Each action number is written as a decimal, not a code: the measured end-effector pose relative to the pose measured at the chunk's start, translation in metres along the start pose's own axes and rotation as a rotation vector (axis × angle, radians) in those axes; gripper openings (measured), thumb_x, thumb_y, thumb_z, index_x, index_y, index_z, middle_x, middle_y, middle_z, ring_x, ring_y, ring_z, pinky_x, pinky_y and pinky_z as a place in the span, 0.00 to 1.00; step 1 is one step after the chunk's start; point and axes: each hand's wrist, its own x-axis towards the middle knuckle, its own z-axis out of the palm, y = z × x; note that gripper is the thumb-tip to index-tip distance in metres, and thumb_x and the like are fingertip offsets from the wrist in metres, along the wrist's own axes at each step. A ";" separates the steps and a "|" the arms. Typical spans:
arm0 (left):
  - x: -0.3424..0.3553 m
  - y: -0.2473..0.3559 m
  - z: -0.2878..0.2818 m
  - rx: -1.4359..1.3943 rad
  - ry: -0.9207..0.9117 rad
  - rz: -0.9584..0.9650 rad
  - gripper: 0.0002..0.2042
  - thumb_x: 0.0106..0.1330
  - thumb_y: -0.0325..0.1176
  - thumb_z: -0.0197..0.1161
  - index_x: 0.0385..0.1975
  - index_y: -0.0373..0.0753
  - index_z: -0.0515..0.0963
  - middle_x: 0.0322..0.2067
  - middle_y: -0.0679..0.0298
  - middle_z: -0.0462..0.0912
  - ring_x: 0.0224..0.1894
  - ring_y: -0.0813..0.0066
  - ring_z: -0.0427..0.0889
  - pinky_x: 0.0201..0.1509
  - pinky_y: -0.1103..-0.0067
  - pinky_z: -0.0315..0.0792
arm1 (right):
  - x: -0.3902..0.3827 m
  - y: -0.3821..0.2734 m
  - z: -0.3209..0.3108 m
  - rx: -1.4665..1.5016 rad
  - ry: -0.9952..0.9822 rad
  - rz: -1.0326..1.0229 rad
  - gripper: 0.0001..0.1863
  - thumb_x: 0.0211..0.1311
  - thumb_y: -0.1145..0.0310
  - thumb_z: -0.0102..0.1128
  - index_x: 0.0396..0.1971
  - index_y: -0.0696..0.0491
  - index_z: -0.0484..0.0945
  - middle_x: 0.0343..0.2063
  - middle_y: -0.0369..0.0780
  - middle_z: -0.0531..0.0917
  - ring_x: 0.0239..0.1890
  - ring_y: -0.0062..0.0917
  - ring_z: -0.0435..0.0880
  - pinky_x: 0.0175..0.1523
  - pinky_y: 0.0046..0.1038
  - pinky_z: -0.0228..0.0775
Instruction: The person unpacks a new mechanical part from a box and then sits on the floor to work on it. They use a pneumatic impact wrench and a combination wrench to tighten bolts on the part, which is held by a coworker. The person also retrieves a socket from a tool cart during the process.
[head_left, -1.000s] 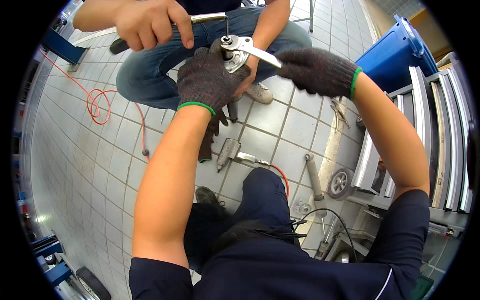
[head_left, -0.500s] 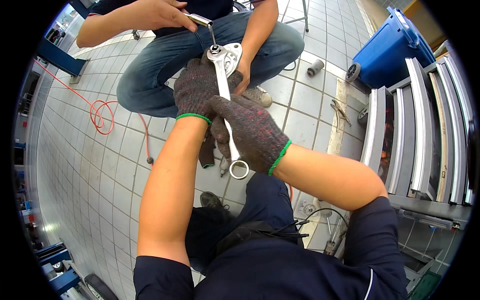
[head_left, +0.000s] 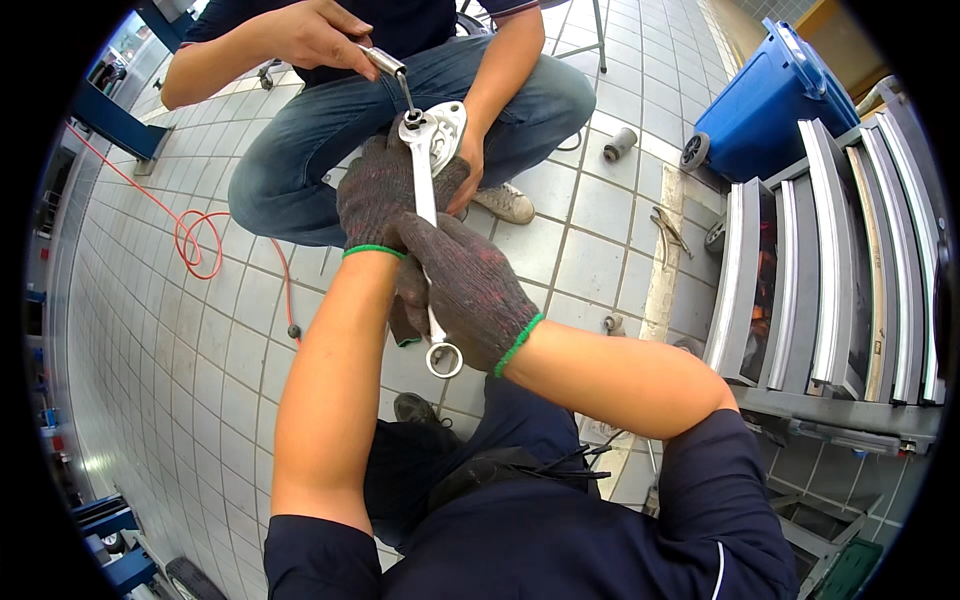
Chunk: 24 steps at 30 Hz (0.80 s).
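Note:
My left hand (head_left: 385,195), in a dark knit glove with a green cuff, holds a small round silver metal part (head_left: 445,125) from below. My right hand (head_left: 465,290), gloved the same, grips the shaft of a long silver wrench (head_left: 428,215). The wrench head sits on the part, and its ring end (head_left: 444,359) pokes out below my right hand. Facing me crouches another person in jeans. One bare hand (head_left: 320,35) of theirs presses a thin metal tool (head_left: 398,78) down onto the part; their other hand (head_left: 470,165) steadies it from the right.
A tool cabinet with open drawers (head_left: 830,260) stands at the right beside a blue wheeled bin (head_left: 765,105). A red hose (head_left: 195,240) loops on the tiled floor at left. Pliers (head_left: 668,232) and a small cylinder (head_left: 620,143) lie on the tiles.
My right hand swung the wrench handle from far right down toward me, so the wrench now points along my forearms. The view shifted slightly lower; the other person's tool stays on the part.

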 end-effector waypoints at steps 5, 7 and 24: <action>-0.004 -0.004 0.007 -0.021 0.060 0.019 0.40 0.59 0.67 0.70 0.64 0.42 0.78 0.52 0.44 0.85 0.55 0.44 0.87 0.58 0.56 0.81 | -0.010 -0.017 -0.042 -0.405 -0.032 -0.032 0.16 0.77 0.55 0.63 0.50 0.53 0.83 0.29 0.34 0.81 0.28 0.20 0.80 0.33 0.27 0.75; -0.011 -0.007 0.007 -0.078 0.105 0.035 0.38 0.61 0.65 0.69 0.63 0.41 0.79 0.51 0.44 0.85 0.53 0.44 0.87 0.58 0.56 0.81 | -0.004 -0.054 -0.069 -0.816 -0.012 0.062 0.19 0.73 0.55 0.68 0.50 0.55 0.84 0.32 0.40 0.86 0.32 0.22 0.86 0.40 0.32 0.80; -0.007 -0.005 0.012 -0.103 0.188 0.124 0.33 0.62 0.60 0.71 0.58 0.39 0.82 0.49 0.47 0.87 0.53 0.46 0.86 0.58 0.56 0.80 | 0.173 -0.187 -0.155 -2.037 -0.243 -1.176 0.09 0.69 0.61 0.68 0.41 0.48 0.87 0.32 0.45 0.88 0.37 0.42 0.90 0.47 0.46 0.82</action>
